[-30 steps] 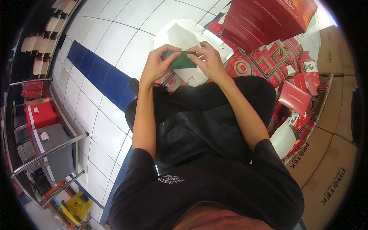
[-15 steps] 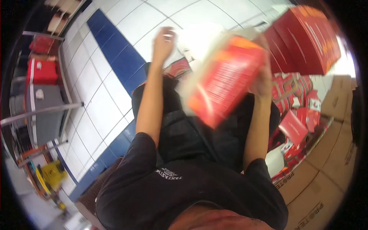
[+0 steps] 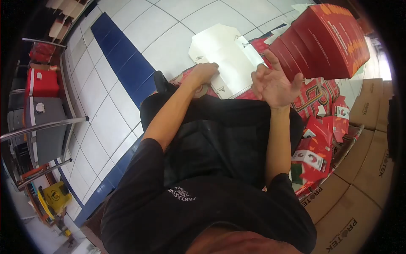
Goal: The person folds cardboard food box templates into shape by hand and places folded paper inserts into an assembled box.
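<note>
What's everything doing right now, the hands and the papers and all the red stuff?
Left hand: curled at the white card's edge; grip unclear.
Right hand: open, palm up, holding nothing.
White card: spread out, mostly flat.
Red stack: layers close together.
Red pieces: loosely heaped.
Patterned mat: partly covered.
Brown cardboard: print showing; open or shut unclear.

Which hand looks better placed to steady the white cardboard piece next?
Probably the left hand: it is at the left edge of the white cardboard piece, fingers curled. The right hand is open, palm up.
</note>
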A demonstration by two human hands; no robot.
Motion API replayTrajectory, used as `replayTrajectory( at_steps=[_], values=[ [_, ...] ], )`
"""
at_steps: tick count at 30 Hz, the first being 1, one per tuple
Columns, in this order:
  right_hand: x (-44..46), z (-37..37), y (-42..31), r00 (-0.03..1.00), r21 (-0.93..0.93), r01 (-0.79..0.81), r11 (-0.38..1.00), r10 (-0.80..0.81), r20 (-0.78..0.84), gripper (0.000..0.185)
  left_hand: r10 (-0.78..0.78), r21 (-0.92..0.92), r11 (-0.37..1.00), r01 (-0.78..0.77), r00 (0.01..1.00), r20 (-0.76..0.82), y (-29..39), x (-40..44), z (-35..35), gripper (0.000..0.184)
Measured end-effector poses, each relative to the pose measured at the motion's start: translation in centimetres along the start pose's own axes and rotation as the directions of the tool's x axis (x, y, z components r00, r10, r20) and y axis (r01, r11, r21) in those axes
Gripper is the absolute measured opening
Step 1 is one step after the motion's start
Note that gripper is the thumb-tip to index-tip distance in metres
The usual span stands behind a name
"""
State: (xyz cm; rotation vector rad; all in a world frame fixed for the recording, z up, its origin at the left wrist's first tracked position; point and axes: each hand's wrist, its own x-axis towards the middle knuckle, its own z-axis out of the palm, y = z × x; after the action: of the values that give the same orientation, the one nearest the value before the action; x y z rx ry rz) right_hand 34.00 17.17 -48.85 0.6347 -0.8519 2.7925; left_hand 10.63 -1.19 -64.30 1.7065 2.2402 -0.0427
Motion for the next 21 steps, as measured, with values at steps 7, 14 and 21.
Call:
replayTrajectory(
  at_steps=[7, 14, 21],
  values=[
    [0.8, 0.0, 0.2, 0.989, -0.040, -0.015, 0.999, 0.009, -0.147, 0.103, 0.055, -0.196, 0.979, -0.047, 0.998, 0.038, 0.3, -0.9, -2.1, 0.023],
    [1.4, 0.4, 0.3, 0.935, -0.201, -0.106, 0.974, 0.029, -0.353, 0.080, -0.011, -0.249, 0.968, -0.013, 0.995, -0.096, 1.3, -2.3, -6.7, 0.015],
    [1.5, -0.5, 3.2, 0.858, -0.865, -0.497, 0.065, -0.113, -0.502, 0.054, -0.056, -0.660, 0.751, 0.017, 0.998, -0.038, -0.3, -3.9, -9.4, 0.019]
  ],
)
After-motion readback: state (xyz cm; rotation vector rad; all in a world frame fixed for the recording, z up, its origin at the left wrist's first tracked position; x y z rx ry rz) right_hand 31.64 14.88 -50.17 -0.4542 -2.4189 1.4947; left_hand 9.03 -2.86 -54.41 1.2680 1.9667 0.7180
